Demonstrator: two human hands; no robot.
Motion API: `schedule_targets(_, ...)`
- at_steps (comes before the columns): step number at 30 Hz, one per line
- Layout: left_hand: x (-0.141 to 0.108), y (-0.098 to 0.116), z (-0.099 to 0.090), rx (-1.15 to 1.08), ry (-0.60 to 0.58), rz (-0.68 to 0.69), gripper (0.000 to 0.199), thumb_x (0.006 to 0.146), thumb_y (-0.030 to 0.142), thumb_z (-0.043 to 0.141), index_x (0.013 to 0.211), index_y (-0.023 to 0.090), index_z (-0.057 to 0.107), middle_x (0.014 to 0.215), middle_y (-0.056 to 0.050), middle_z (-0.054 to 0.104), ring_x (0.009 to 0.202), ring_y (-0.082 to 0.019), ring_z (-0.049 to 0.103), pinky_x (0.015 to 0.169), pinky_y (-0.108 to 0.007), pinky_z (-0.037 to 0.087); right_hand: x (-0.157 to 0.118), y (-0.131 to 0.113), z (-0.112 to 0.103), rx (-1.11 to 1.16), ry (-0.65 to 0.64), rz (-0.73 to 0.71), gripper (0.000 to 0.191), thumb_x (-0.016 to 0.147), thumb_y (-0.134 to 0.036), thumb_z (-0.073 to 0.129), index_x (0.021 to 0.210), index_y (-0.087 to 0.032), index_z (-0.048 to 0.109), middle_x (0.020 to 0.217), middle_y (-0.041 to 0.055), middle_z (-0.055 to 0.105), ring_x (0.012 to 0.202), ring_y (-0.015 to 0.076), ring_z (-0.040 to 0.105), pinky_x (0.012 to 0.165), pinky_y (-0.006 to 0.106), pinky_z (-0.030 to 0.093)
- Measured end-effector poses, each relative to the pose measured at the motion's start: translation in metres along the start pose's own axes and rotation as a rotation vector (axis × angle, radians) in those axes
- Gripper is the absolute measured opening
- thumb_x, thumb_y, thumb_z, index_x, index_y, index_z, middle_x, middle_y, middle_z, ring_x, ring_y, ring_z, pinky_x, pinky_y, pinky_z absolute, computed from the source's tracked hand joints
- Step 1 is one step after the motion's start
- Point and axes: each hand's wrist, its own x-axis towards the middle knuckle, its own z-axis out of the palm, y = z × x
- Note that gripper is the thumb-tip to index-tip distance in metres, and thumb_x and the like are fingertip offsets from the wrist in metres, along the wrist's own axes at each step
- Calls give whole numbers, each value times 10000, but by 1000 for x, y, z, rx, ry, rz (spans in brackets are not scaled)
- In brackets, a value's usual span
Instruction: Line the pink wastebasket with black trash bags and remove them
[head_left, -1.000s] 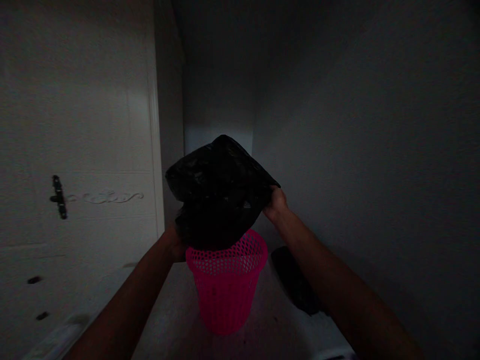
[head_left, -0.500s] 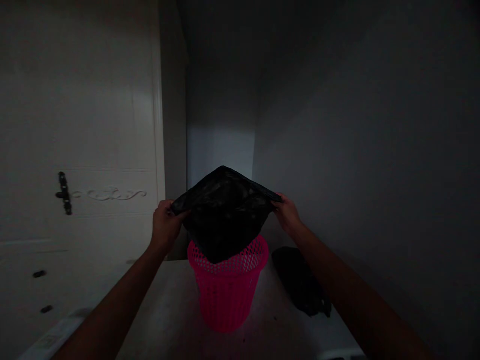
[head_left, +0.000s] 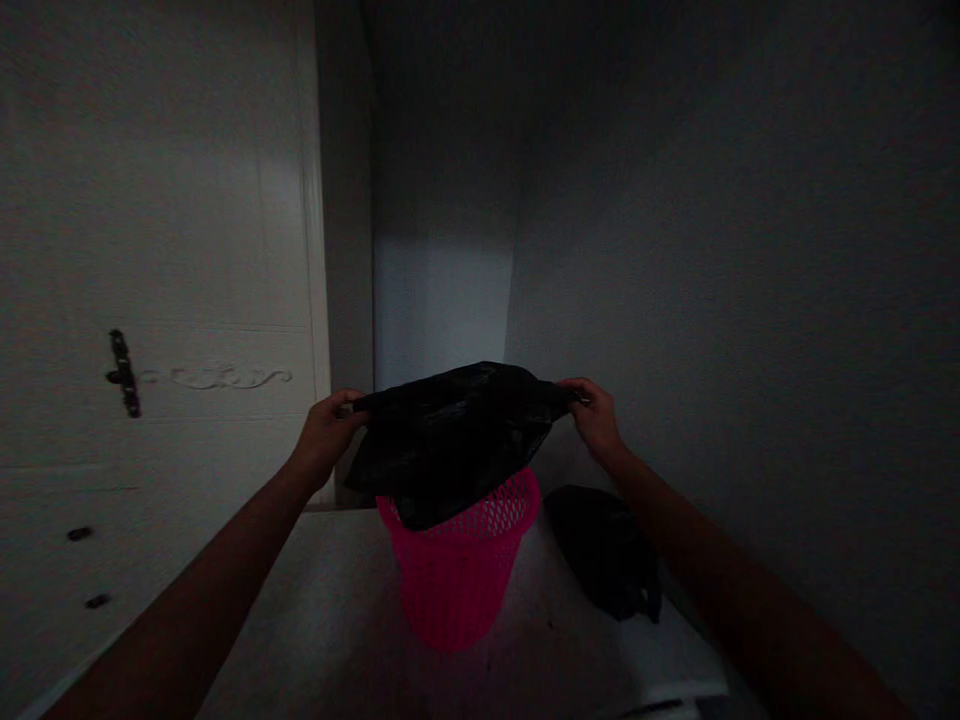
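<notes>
A grey wall (head_left: 712, 300) rises beyond and to the right of my right hand, and a white door (head_left: 202, 200) stands to the left of my left. A pale surface (head_left: 330, 590) spreads below both hands. Between them stretches a black plastic bag (head_left: 457, 440), hanging over the pink basket (head_left: 457, 590), which stands upright beneath; I can't tell whether bag and rim touch. A second black bag (head_left: 604, 550) lies below my right hand, beside the basket. My left hand (head_left: 324, 432) and right hand (head_left: 596, 415) each pinch an edge of the upper bag. A dark handle (head_left: 124, 373) sits well left of my left hand.
</notes>
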Motion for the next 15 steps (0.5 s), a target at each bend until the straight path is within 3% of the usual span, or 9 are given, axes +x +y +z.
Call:
schedule_targets(2, 7, 4, 8, 36, -37, 46, 271, 595, 310, 785, 831, 202, 707, 724, 21, 686, 702, -149, 608, 645, -242, 488, 10, 1, 1, -46, 52, -36, 314, 676, -279, 643, 967, -211, 739, 945, 62, 758, 867, 212, 657, 844, 372, 520)
schedule_targets(5, 5, 8, 11, -10, -173, 134, 281, 667, 368, 819, 871, 206, 712, 1020, -56, 783, 949, -198, 693, 856, -311, 549, 16, -1, -3, 24, 19, 18, 291, 712, -317, 657, 982, -221, 711, 879, 30, 747, 811, 193, 658, 799, 354, 537)
schedule_targets(7, -4, 7, 6, 3, -319, 141, 281, 738, 450, 798, 859, 207, 727, 1177, -102, 781, 1101, -240, 695, 974, -362, 539, 11, -4, -8, 73, -108, 77, 255, 701, -330, 706, 934, -227, 717, 871, 14, 753, 824, 191, 670, 828, 357, 545)
schedule_targets(10, -24, 3, -7, 127, -458, 120, 389, 863, 572, 643, 780, 207, 749, 1128, -113, 793, 1060, -257, 709, 989, -386, 542, -10, -6, -18, 128, -385, 202, 266, 694, -345, 746, 931, -226, 757, 985, 36, 793, 948, 222, 695, 943, 388, 528)
schedule_targets(12, -42, 1, -12, 235, -409, 113, 465, 894, 611, 583, 732, 207, 747, 998, -97, 792, 944, -244, 712, 920, -373, 565, -27, -3, -25, 171, -493, 347, 293, 696, -366, 733, 947, -223, 781, 1056, 61, 805, 1023, 251, 703, 982, 405, 516)
schedule_targets(15, -74, -1, -15, 292, -246, 93, 421, 821, 604, 697, 693, 204, 728, 1015, -91, 774, 946, -244, 708, 825, -332, 585, -51, 9, -32, 231, -491, 567, 339, 728, -464, 670, 927, -223, 801, 1145, 100, 800, 1106, 287, 705, 980, 424, 525)
